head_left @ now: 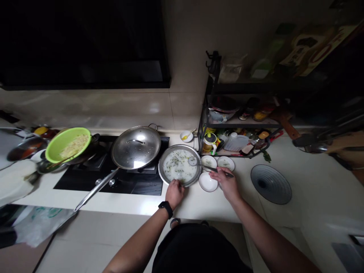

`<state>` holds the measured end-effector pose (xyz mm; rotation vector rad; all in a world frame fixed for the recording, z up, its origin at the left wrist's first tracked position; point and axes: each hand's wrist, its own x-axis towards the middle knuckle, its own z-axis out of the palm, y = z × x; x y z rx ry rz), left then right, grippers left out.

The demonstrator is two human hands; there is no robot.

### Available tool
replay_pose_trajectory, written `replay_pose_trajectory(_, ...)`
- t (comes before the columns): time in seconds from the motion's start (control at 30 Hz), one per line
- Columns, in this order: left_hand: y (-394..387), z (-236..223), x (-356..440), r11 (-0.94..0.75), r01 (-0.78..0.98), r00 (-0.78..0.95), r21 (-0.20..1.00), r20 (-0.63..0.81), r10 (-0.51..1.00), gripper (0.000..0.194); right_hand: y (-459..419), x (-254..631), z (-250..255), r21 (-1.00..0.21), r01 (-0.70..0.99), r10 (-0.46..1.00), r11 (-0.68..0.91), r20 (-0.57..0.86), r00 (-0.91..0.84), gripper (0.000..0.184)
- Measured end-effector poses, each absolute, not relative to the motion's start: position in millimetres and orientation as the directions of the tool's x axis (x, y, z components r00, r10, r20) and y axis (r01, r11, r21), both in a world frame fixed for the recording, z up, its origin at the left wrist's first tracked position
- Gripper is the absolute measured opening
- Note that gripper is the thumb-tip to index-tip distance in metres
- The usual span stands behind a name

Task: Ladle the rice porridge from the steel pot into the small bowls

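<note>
As the left hand point(174, 194) is clamping the rim of a steel dish point(159, 170) of porridge point(178, 170) by the front edge of the counter point(204, 206), the right hand point(226, 184) is pinching a spoon handle point(212, 169), and any tilt is risking a spill.

No writing here can be read: the green printing on the white plastic bag point(42, 223) is too blurred to make out. The yellow label on the jar point(209, 146) beneath the shelf is too small — so are the labels on the bottles point(247, 109) on the shelf — and the large lettering on the package point(309, 47) at upper right stays too dim and blurred.
</note>
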<state>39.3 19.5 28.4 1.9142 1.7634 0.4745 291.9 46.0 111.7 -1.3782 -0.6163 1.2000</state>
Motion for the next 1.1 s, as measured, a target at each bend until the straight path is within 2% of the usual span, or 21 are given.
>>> replay_pose_trajectory(0.17, 19.4, 26.5, 39.0, -0.045, 0.818, 0.102, 0.574, -0.068, 0.992, 0.004, 37.3, 319.1, 113.9, -0.951, -0.252, 0.873, -0.177, -0.27, 0.407, 0.048)
replay_pose_trajectory(0.33, 19.5, 25.1, 38.8, -0.056, 0.817, 0.107, 0.574, -0.056, 0.993, 0.004, 33.4, 341.3, 99.1, -0.94, -0.286, 0.833, -0.184, -0.304, 0.463, 0.049)
replay_pose_trajectory(0.6, 19.8, 24.7, 38.8, -0.06, 0.815, 0.108, 0.577, -0.05, 0.993, 0.004, 40.1, 349.1, 73.5, -0.772, -0.583, 0.691, -0.253, -0.566, 0.45, 0.02)
replay_pose_trajectory(0.73, 19.9, 24.9, 39.0, -0.058, 0.815, 0.105, 0.577, -0.049, 0.993, 0.004, 42.0, 351.9, 66.6, -0.682, -0.683, 0.565, -0.263, -0.682, 0.464, 0.028)
replay_pose_trajectory(0.87, 19.8, 23.8, 38.7, -0.063, 0.813, 0.107, 0.579, -0.043, 0.993, 0.005, 40.7, 361.4, 61.2, -0.63, -0.736, 0.513, -0.247, -0.73, 0.453, 0.035)
replay_pose_trajectory(1.0, 19.3, 23.8, 38.8, -0.057, 0.807, 0.101, 0.588, -0.043, 0.994, 0.005, 39.6, 358.0, 62.6, -0.667, -0.706, 0.562, -0.238, -0.688, 0.459, 0.032)
replay_pose_trajectory(1.1, 18.8, 24.9, 39.1, -0.051, 0.807, 0.095, 0.589, -0.044, 0.994, 0.005, 39.4, 336.2, 67.4, -0.768, -0.593, 0.705, -0.241, -0.559, 0.438, 0.026)
